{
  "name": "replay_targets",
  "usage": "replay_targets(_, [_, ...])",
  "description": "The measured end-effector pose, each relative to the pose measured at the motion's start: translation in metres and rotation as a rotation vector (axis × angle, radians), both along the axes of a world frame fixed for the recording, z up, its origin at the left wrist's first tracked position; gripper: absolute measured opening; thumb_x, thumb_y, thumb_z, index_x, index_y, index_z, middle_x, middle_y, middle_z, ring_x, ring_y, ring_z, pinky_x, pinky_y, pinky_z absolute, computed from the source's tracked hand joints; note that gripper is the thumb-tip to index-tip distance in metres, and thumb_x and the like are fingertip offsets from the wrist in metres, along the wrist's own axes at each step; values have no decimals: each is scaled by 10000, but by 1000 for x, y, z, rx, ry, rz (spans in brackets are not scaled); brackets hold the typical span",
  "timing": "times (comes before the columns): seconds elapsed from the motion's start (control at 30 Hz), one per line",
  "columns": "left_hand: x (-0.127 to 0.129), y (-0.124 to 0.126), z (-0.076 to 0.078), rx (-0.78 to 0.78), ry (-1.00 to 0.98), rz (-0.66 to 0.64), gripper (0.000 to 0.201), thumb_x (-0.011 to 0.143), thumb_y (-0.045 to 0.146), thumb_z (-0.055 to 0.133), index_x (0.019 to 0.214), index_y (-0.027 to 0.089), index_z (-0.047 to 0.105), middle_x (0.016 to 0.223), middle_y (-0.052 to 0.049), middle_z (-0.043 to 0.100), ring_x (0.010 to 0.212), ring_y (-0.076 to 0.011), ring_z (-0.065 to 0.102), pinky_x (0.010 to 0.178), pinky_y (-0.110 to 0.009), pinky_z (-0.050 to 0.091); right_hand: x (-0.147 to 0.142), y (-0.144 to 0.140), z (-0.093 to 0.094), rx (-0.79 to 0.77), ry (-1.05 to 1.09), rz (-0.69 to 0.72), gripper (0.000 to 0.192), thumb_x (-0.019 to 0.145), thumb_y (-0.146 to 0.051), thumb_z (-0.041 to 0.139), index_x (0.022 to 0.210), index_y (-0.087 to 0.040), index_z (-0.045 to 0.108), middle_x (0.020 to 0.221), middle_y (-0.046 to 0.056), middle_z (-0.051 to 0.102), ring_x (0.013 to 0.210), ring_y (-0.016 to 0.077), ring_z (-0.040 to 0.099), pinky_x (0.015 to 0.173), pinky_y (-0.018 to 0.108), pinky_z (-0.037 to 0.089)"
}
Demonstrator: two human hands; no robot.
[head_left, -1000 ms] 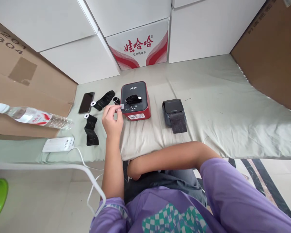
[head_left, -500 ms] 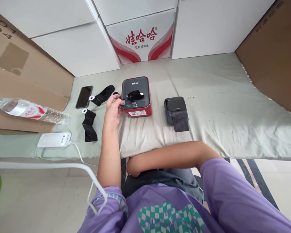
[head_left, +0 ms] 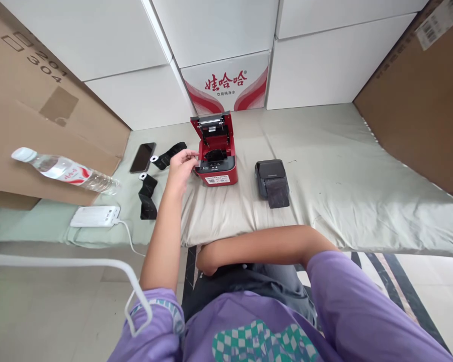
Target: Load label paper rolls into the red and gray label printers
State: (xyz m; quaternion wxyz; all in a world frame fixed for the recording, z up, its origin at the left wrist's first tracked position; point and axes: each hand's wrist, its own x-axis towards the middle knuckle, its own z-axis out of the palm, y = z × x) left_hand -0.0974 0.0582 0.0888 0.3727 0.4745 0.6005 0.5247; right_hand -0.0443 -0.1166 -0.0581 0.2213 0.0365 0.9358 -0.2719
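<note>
My left hand (head_left: 181, 168) reaches forward, its fingertips touching the left side of a red label printer (head_left: 216, 174). The printer's lid (head_left: 213, 128) stands raised, and a dark roll (head_left: 213, 155) shows inside. I see nothing held in this hand. My right forearm lies across my lap, and my right hand (head_left: 206, 262) is tucked low at the bed's edge with its fingers hidden. A smaller black printer (head_left: 271, 178) with dark paper sticking out sits to the right of the red one.
On the cloth left of the printer lie a phone (head_left: 142, 157), two unrolled black label rolls (head_left: 169, 153) (head_left: 148, 198), a white power strip (head_left: 95, 216) and a water bottle (head_left: 66, 171). Cardboard boxes (head_left: 41, 100) (head_left: 419, 100) flank the bed. White cartons stand behind.
The red printer's lid was shut and now stands up. My left hand stays at its left side. The camera view has shifted slightly.
</note>
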Motion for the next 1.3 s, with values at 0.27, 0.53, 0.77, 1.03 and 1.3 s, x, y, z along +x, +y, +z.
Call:
replay_targets(0.27, [0, 68, 38, -44, 882, -530, 409, 578, 35, 723, 874, 283, 858, 842, -42, 782, 818, -256, 682, 796, -311, 476, 10, 6, 29, 45, -179, 166, 311, 971, -238, 646, 1107, -16, 816, 1177, 204, 786, 1063, 301, 752, 947, 356, 594])
replay_targets(0.53, [32, 68, 48, -42, 1134, -501, 291, 584, -13, 738, 690, 250, 802, 809, -113, 753, 1042, -395, 715, 973, -441, 489, 13, 7, 34, 56, -175, 156, 306, 991, -248, 620, 1097, -39, 818, 1147, 187, 795, 1067, 283, 758, 934, 359, 594])
replay_targets(0.77, [2, 40, 87, 88, 806, -480, 303, 583, 44, 856, 819, 233, 838, 805, -50, 748, 934, -292, 720, 916, -358, 535, 12, 7, 29, 54, -170, 130, 275, 976, -268, 662, 1060, -68, 832, 1121, 177, 804, 1041, 278, 765, 941, 367, 603])
replay_targets(1.03, [-65, -14, 124, 34, 694, -197, 374, 844, 200, 738, 1210, 126, 762, 729, 44, 677, 755, -67, 651, 872, -290, 499, 6, 4, 18, 51, -190, 136, 294, 954, -229, 660, 1091, -25, 821, 1151, 204, 794, 1030, 303, 761, 928, 390, 606])
replay_targets(1.3, [-109, 20, 41, -309, 1024, -243, 373, 689, 345, 811, 1037, 214, 844, 708, -17, 731, 674, -205, 660, 744, -312, 532, 5, 3, 18, 57, -180, 114, 252, 921, -216, 698, 1033, -35, 832, 1103, 197, 801, 1015, 309, 764, 910, 390, 609])
